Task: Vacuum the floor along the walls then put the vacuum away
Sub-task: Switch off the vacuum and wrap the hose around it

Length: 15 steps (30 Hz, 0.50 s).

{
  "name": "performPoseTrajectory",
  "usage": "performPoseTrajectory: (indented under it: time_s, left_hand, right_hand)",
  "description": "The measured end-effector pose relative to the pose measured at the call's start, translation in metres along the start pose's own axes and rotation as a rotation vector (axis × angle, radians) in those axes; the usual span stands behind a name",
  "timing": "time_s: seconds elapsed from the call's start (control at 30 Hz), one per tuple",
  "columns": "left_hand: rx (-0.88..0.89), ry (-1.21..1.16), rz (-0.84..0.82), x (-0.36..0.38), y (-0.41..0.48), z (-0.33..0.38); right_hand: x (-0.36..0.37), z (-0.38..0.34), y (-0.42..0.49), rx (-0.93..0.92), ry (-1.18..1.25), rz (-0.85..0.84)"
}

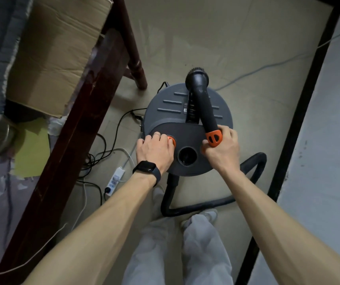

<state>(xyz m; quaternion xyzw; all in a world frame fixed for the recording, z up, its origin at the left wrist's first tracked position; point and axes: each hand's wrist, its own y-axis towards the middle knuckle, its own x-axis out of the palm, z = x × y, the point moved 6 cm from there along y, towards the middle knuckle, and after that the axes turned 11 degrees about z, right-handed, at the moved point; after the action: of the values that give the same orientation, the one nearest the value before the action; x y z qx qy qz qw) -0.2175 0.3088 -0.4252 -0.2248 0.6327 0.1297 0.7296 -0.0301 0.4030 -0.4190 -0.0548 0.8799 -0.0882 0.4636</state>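
Note:
A round grey canister vacuum [165,112] stands on the beige floor between a dark wooden table and the wall. My left hand [154,150] rests on its top with the fingers over an orange button [172,140]. My right hand [221,150] grips the orange end [214,138] of a black nozzle tube [203,101] that lies across the lid, its brush head [197,76] pointing away. An open round port [187,156] sits between my hands. The black hose [196,208] loops on the floor from the canister's near side.
The dark wooden table [78,124] with a cardboard box [56,48] is on the left, its leg [138,64] close to the vacuum. A white power strip [115,179] and black cables [111,140] lie beside it. The wall with black skirting [292,140] runs on the right.

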Motion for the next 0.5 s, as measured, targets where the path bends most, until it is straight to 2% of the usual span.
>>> performPoseTrajectory:
  time_s: [0.1,0.23,0.3,0.37,0.43,0.5]
  left_hand:
    - [-0.007,-0.013,-0.022,0.004,-0.008,0.014]
    - [-0.036,-0.04,-0.105,0.005,-0.018,0.029]
    - [-0.072,-0.064,-0.229,0.001,-0.022,0.034]
    - [-0.105,-0.025,-0.403,-0.009,-0.028,0.035]
    - [-0.079,0.033,-0.516,-0.03,-0.037,0.042]
    - [0.02,-0.13,-0.549,-0.056,-0.051,0.073]
  right_hand:
    - [-0.008,0.014,0.011,-0.063,-0.044,-0.01]
    - [-0.015,0.023,0.019,-0.004,-0.067,-0.072]
    - [-0.031,0.022,0.014,0.058,-0.059,-0.125]
    - [-0.063,0.014,0.009,0.072,-0.023,-0.093]
    - [-0.111,-0.006,0.006,0.087,0.096,-0.037]
    - [-0.171,-0.034,0.009,0.173,0.367,0.011]
